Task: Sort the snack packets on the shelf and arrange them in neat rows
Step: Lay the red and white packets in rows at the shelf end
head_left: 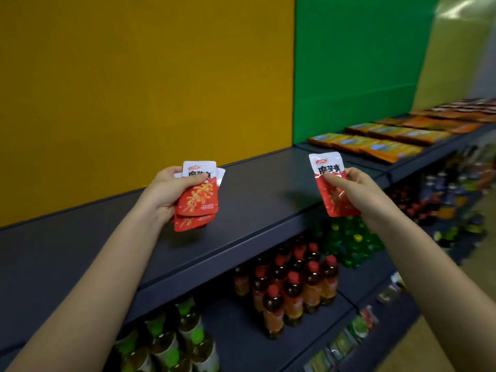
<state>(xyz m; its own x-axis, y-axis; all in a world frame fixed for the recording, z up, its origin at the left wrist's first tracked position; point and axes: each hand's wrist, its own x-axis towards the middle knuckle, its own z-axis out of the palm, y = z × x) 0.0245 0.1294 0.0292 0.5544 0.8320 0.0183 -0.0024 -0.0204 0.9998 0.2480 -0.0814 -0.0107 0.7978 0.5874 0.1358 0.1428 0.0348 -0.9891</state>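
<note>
Red-and-white packet stack [198,201] gripped in left hand [167,190], thumb across front, likely as a supply | right hand [358,190] pinches single packet [331,181] above dark shelf [257,200], seemingly ready to lay | farther right: orange packets [375,146] lie in rows

The left hand [167,190] covers the left edge of its stack of red packets [198,201]. The front packet hides most of those behind, so their count cannot be told. The right hand [357,189] covers one edge of a single red packet [328,170]. The far orange packets [440,120] are blurred, with unreadable print. The green-capped bottles [185,342] are cut off by the bottom edge.
</note>
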